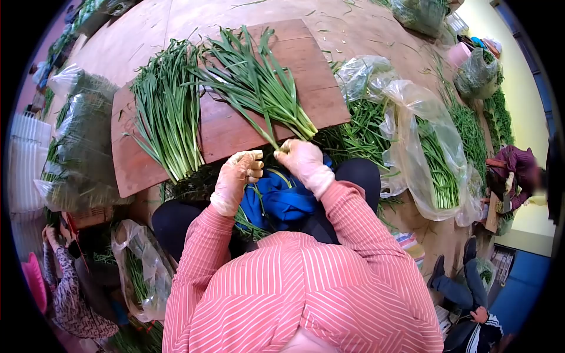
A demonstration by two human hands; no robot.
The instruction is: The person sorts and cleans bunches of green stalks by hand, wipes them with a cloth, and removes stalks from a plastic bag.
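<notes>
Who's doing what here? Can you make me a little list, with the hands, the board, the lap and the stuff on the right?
Left hand: gloved, curled; can't tell if it holds anything
Right hand: gloved, pinching the end of a green stalk
Board: wooden, with two leafy bunches, left and right
Lap: blue cloth
To the right: clear plastic bag with greens inside
</notes>
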